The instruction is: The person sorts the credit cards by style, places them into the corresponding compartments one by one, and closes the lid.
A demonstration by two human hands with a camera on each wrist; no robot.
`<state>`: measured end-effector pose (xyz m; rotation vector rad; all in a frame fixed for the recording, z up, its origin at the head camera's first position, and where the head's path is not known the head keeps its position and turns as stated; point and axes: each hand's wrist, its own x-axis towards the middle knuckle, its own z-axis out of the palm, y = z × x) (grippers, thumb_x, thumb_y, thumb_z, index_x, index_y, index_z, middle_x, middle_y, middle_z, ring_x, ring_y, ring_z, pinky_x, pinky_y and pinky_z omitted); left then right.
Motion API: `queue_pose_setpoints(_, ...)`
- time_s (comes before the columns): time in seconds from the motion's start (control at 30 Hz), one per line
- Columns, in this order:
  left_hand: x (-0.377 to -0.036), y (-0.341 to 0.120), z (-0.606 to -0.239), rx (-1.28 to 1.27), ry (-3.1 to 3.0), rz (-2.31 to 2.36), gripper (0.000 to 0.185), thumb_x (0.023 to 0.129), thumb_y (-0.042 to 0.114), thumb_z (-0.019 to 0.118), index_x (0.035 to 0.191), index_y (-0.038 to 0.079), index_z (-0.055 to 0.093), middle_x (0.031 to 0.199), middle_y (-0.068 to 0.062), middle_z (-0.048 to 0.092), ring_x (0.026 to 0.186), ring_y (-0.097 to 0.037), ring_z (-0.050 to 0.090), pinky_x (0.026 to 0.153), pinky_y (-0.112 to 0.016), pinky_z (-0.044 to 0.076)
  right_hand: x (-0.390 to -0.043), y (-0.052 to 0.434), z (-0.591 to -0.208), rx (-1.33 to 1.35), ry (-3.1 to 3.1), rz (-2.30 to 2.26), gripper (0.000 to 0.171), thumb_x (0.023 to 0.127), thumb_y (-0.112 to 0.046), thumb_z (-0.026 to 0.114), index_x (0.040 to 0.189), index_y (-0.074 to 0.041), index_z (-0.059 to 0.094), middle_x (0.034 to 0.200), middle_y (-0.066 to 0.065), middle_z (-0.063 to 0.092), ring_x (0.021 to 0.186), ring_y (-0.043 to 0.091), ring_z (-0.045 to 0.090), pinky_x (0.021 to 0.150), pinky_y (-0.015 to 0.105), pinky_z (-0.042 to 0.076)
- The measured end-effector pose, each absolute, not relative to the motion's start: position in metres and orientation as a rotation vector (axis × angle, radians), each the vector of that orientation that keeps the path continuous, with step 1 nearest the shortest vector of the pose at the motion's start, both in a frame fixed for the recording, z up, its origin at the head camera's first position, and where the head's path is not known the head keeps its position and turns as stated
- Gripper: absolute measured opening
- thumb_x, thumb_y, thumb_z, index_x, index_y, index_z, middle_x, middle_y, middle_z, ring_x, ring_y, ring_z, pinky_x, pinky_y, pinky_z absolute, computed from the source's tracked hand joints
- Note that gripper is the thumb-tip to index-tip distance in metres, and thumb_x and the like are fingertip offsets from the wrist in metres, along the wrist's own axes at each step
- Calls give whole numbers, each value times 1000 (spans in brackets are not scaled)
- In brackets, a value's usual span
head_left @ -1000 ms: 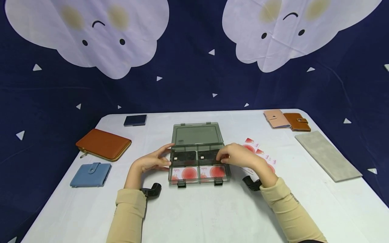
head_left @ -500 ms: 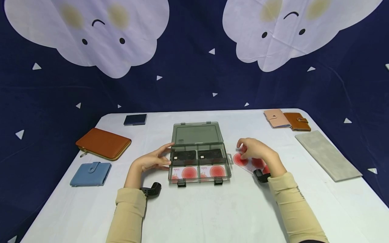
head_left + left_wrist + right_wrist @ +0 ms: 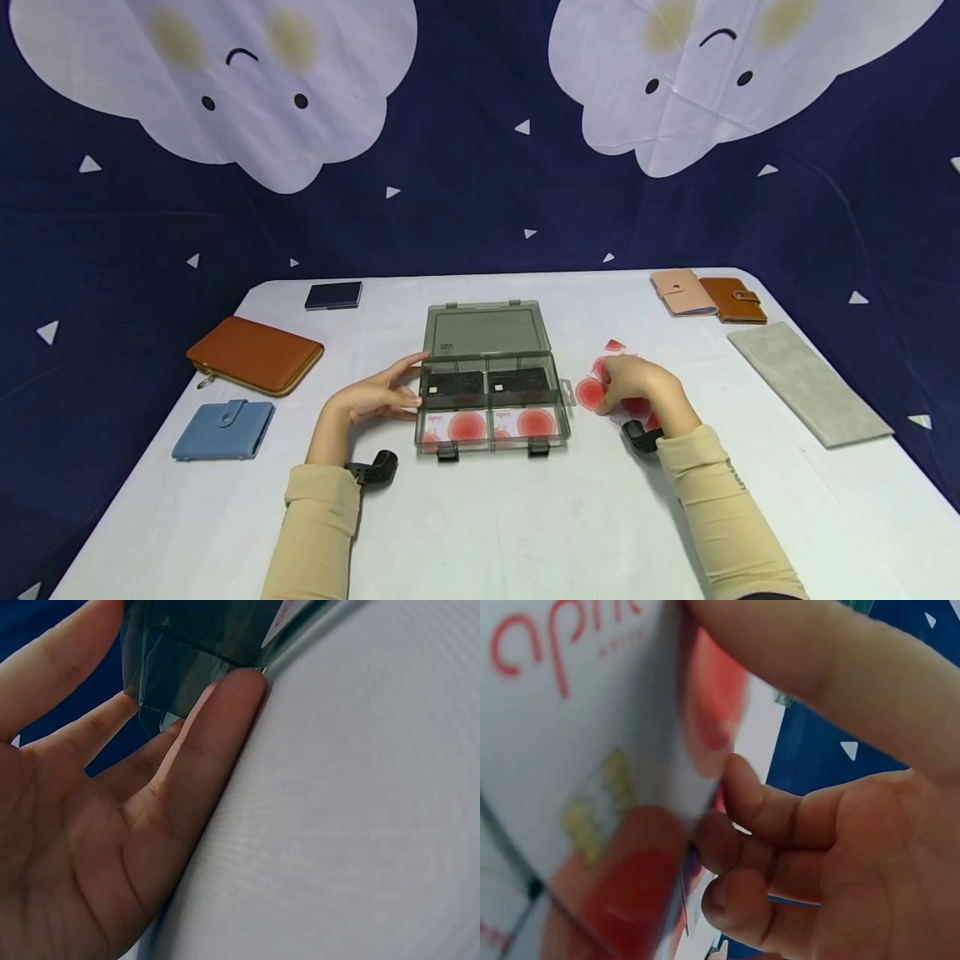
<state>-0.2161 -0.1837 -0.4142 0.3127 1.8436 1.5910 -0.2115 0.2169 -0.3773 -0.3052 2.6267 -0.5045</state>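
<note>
your right hand (image 3: 636,385) is down on the bench (image 3: 480,533) right of the divided box (image 3: 487,333), its grip pinched on a red-and-white card (image 3: 604,769) beside other loose cards (image 3: 591,395)! your left hand (image 3: 377,398) braces the box's left side, grip spread, thumb and fingers apart; black cards (image 3: 519,382) sit inside, lid laid back.
</note>
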Motion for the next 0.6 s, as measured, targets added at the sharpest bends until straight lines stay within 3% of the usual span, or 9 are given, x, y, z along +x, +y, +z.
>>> queue_pose_setpoints(0.3, -216, -183, -414, 312, 1830, 1599, 86, 84, -1, 61, 150, 19, 10, 151, -19, 5, 83, -12, 56, 80, -31, 53, -218, 228, -376, -344, 2644, -892, 33, 65, -6, 75, 84, -2, 48, 80, 12, 51, 70, 21, 47, 56, 27, 40)
queue_pose_setpoints(0.5, -215, -184, -415, 312, 1841, 1591, 86, 84, 0, 62, 150, 19, 10, 151, -20, 4, 83, -11, 56, 81, -31, 52, -217, 227, -368, -239, 2636, -1126, 47, 73, 2, 68, 113, 2, 45, 89, 21, 55, 53, 17, 48, 47, 27, 43)
queue_pose_setpoints(0.6, -215, -184, -415, 312, 1841, 1597, 86, 84, -1, 62, 150, 19, 11, 151, -20, 3, 82, -12, 56, 80, -31, 52, -216, 221, -362, -200, 2744, -1182, 56, 76, 1, 67, 126, 2, 41, 92, 21, 53, 59, 20, 50, 49, 27, 43)
